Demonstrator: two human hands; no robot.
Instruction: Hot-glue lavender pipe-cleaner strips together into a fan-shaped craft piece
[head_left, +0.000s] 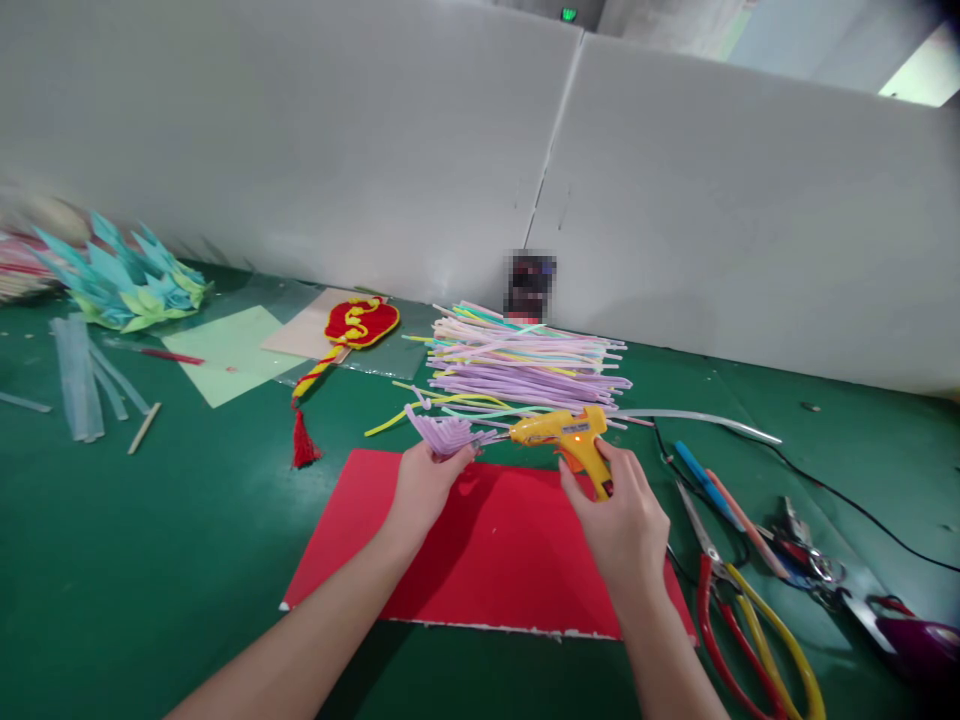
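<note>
My left hand (pixel 429 475) pinches a fan-like piece of lilac pipe cleaners (pixel 442 432) above the far edge of a red board (pixel 495 550). In my right hand (pixel 626 510) is a yellow hot glue gun (pixel 559 430), gripped by its handle, with a small orange light lit on its side. The nozzle points left and meets or nearly meets the lilac piece; I cannot tell whether they touch. Just beyond both hands lies a large pile of pastel pipe cleaners (pixel 525 365), with lilac ones toward the front.
Scissors (pixel 720 570), a blue pen (pixel 705 480) and keys (pixel 799 530) lie to the right, with a black cord (pixel 847 500) behind. At left are a red tasselled fan (pixel 362 323), green paper (pixel 225 358), clear glue sticks (pixel 77 385) and a teal folded-paper piece (pixel 127 275). A grey partition (pixel 300 150) closes the back.
</note>
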